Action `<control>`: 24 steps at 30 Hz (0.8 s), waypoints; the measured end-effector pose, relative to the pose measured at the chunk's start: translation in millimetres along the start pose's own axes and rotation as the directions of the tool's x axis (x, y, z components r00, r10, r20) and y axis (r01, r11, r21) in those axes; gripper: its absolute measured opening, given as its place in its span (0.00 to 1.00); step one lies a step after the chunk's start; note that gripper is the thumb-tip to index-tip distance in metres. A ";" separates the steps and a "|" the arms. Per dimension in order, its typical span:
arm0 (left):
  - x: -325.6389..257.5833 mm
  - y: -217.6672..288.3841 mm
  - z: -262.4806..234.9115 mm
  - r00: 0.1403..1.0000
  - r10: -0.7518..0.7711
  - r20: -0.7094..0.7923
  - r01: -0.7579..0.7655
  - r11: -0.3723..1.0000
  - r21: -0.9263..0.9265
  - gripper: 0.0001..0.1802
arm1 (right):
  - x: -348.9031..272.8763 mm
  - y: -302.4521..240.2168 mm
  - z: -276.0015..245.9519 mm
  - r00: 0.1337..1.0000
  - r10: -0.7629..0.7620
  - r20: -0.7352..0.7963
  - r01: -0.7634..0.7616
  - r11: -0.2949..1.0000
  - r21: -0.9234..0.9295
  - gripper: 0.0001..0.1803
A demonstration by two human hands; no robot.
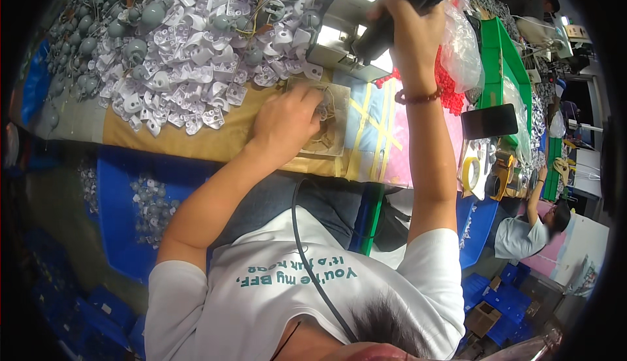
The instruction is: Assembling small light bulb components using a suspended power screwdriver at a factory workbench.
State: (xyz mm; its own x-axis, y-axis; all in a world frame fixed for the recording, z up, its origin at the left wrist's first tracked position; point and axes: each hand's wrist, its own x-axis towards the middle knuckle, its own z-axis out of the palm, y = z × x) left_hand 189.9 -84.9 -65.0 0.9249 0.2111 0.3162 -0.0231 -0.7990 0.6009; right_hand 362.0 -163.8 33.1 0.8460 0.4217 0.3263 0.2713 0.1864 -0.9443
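My left hand [287,120] rests on a flat square plate [337,140] at the table's front edge. Its fingers are curled down over a small part on the plate, which they mostly hide. Raised at the upper right, my right hand [411,24] is wrapped round a thick black cylindrical tool [385,34], perhaps an electric screwdriver. The tool's lower end hangs in front of a lit metal box [333,41]. To the left of my left hand lies a big heap of white plastic pieces [189,60], with grey round parts [153,15] on and beyond it.
Red small parts [450,90] and a clear plastic bag [462,47] lie right of my right wrist. Further right are a green bin [499,54], a black phone [490,122] and a tape roll [470,173]. Blue bins [124,230] stand below the table. A co-worker [522,237] works at the far right.
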 end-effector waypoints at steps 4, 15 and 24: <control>-1.6 -1.5 1.9 0.999 -0.023 0.028 0.022 0.999 0.026 0.18 | -28.5 -19.3 -0.1 0.991 -0.023 0.131 0.016 0.998 0.054 0.25; -1.0 -1.0 2.3 0.997 0.043 -0.062 -0.042 0.999 0.012 0.18 | -72.5 -4.0 7.8 0.974 -0.128 0.185 0.115 0.990 0.080 0.33; -0.2 -3.3 -0.7 0.996 0.070 -0.052 -0.073 0.996 -0.044 0.17 | -89.0 17.9 -1.6 0.911 -0.281 0.301 0.286 0.958 0.026 0.25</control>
State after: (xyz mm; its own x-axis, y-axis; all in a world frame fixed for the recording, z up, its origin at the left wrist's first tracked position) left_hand 189.5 -81.9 -66.6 0.9000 0.1834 0.3953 -0.1068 -0.7866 0.6081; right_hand 292.3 -199.4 -12.9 0.5570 0.5988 0.5755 0.4899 0.3227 -0.8099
